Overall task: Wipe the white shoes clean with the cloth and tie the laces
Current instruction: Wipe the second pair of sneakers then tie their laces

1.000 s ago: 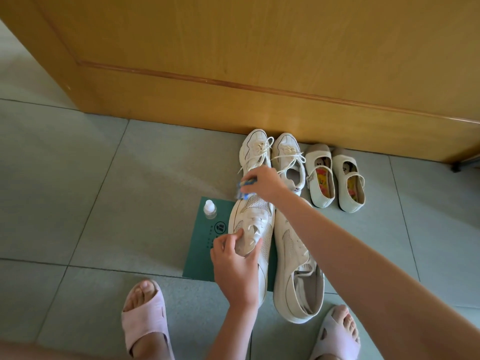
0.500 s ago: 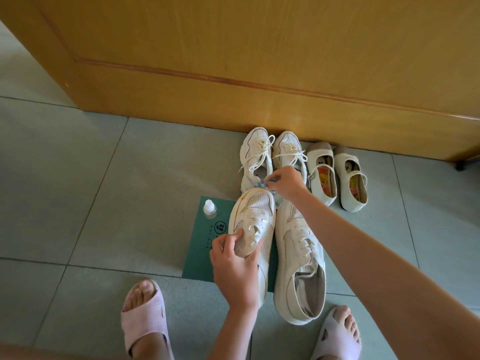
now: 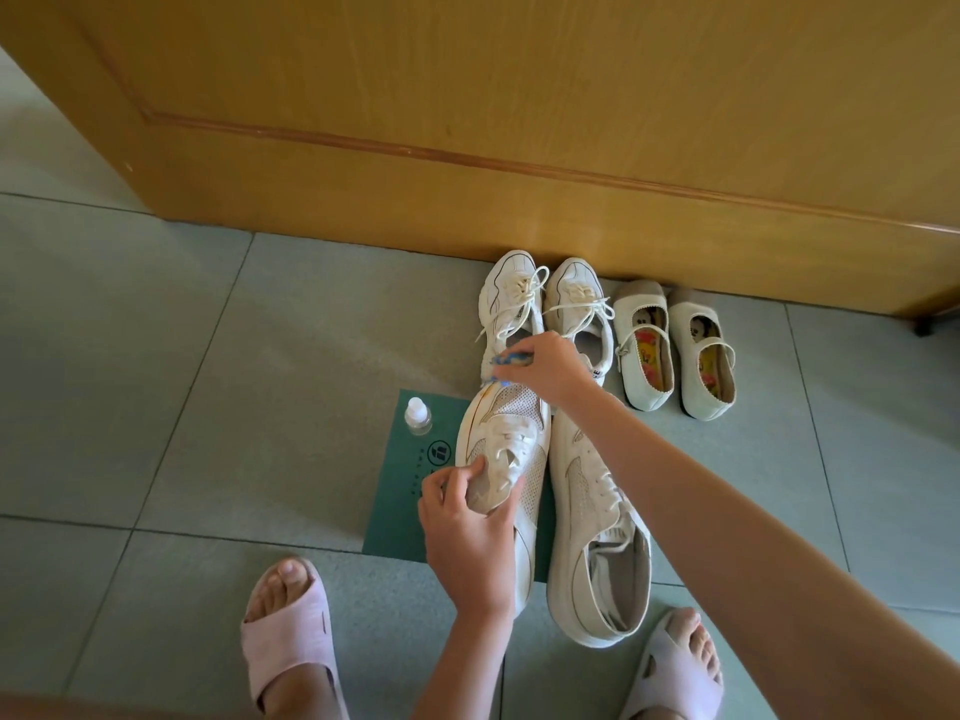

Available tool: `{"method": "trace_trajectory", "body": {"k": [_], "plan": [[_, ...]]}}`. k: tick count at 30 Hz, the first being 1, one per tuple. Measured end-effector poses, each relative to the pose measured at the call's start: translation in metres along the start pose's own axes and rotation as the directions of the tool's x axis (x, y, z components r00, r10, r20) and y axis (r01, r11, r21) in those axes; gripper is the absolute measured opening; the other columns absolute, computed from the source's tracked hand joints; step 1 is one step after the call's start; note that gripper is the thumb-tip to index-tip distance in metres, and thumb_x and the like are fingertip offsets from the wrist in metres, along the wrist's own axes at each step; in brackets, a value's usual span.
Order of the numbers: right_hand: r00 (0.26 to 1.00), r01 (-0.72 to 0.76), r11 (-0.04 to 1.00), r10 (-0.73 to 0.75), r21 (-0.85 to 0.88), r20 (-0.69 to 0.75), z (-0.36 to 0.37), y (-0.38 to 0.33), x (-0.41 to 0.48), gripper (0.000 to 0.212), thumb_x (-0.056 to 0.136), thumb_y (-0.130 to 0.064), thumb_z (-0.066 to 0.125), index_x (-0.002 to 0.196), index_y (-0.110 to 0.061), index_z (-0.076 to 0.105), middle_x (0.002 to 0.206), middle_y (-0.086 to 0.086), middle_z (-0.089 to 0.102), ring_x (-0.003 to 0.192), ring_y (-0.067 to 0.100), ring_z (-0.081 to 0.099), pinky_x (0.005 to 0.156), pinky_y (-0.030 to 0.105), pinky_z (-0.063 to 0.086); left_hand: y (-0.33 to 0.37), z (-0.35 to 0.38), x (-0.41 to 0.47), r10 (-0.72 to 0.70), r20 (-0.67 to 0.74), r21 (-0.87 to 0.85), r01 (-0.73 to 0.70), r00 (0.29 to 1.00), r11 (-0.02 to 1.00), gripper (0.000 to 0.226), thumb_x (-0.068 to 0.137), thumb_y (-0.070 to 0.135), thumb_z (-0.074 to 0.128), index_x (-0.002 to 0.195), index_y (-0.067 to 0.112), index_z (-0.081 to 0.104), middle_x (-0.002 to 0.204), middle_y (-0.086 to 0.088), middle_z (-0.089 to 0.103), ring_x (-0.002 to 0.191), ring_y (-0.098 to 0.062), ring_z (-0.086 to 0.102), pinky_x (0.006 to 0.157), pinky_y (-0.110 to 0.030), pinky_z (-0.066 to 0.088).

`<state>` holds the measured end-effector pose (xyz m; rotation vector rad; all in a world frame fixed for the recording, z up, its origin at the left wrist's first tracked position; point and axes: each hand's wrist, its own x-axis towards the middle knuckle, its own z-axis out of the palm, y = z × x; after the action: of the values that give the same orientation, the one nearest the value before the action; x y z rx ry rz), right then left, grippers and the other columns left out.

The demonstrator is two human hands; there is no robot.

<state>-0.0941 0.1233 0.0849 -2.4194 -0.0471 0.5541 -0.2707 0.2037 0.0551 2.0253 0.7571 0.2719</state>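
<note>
The shoe lies on a green mat on the floor, toe toward the door. Its twin lies just beside it on the right, its open mouth showing only grey lining. A small white-capped bottle stands on the mat's far left corner; its contents cannot be made out. The left hand grips the shoe at the tongue, fingers curled round it. The right hand reaches across the twin's toe and pinches a blue cloth at the shoe's tip; its fingers hide most of the cloth. Beyond, sneakers and strap shoes stand by the door.
</note>
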Motion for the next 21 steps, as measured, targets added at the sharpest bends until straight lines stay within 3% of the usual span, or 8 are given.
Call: {"method": "trace_trajectory", "body": {"k": [3,6,10,14,17,19,21], "plan": [[0.997,-0.026,0.998,0.03,0.055,-0.074,-0.002,0.009,-0.003,0.022,0.084,-0.022,0.068,0.099,-0.006,0.072,0.062,-0.003,0.055,0.052,0.006,0.041,0.046,0.016,0.031,0.0,-0.001,0.0,0.001,-0.007,-0.002,-0.001,1.0,1.0,0.038,0.067,0.046,0.079,0.098,0.027,0.068,0.099,0.018,0.049,0.096,-0.011,0.053,0.063,-0.031,0.053],[0.984,-0.06,0.99,0.08,0.128,-0.157,0.001,0.016,-0.011,0.021,0.084,-0.018,0.067,0.101,-0.007,0.072,0.077,0.007,0.066,0.061,0.011,0.051,0.057,0.025,0.043,-0.001,-0.001,0.0,0.01,-0.006,0.002,-0.01,1.0,1.0,0.038,0.067,0.046,0.079,0.097,0.026,0.068,0.099,0.017,0.049,0.096,-0.012,0.054,0.062,-0.032,0.053],[0.974,-0.085,0.985,0.114,0.152,-0.195,-0.001,0.025,-0.02,0.018,0.084,-0.014,0.065,0.097,-0.006,0.073,0.071,0.004,0.06,0.059,0.01,0.049,0.053,0.022,0.037,-0.001,-0.002,0.0,0.018,-0.002,0.006,-0.018,1.0,1.0,0.038,0.067,0.045,0.079,0.098,0.026,0.069,0.099,0.015,0.05,0.095,-0.012,0.053,0.061,-0.032,0.052],[0.967,-0.095,0.98,0.133,0.175,-0.218,-0.005,0.028,-0.022,0.018,0.084,-0.016,0.065,0.101,-0.012,0.071,0.084,0.003,0.064,0.067,0.012,0.053,0.056,0.021,0.038,-0.002,-0.001,0.0,0.009,0.004,0.009,-0.009,1.0,1.0,0.039,0.067,0.046,0.079,0.098,0.026,0.068,0.1,0.015,0.051,0.097,-0.011,0.053,0.063,-0.032,0.053],[0.957,-0.018,0.968,0.089,0.251,-0.275,-0.007,0.012,-0.011,0.021,0.084,-0.017,0.067,0.103,-0.013,0.07,0.09,0.003,0.067,0.071,0.011,0.056,0.058,0.021,0.044,-0.002,-0.002,-0.001,0.006,0.005,0.005,-0.006,1.0,1.0,0.038,0.067,0.046,0.079,0.097,0.026,0.068,0.1,0.016,0.05,0.096,-0.01,0.052,0.064,-0.032,0.052],[0.978,0.023,0.978,0.021,0.208,-0.207,-0.003,-0.003,-0.002,0.021,0.083,-0.016,0.068,0.104,-0.012,0.071,0.089,0.002,0.066,0.069,0.009,0.055,0.058,0.02,0.043,-0.001,-0.002,0.0,0.001,0.004,0.002,-0.001,1.0,1.0,0.038,0.067,0.046,0.079,0.097,0.027,0.068,0.099,0.016,0.05,0.097,-0.01,0.052,0.064,-0.032,0.052],[0.998,0.015,0.998,-0.011,0.059,-0.066,0.003,-0.012,0.005,0.019,0.083,-0.015,0.068,0.101,-0.01,0.072,0.085,0.001,0.064,0.065,0.007,0.052,0.052,0.017,0.037,-0.001,-0.002,0.0,-0.01,0.009,-0.004,0.01,1.0,1.0,0.038,0.067,0.046,0.079,0.097,0.027,0.068,0.099,0.016,0.05,0.097,-0.01,0.052,0.065,-0.033,0.052]]}}
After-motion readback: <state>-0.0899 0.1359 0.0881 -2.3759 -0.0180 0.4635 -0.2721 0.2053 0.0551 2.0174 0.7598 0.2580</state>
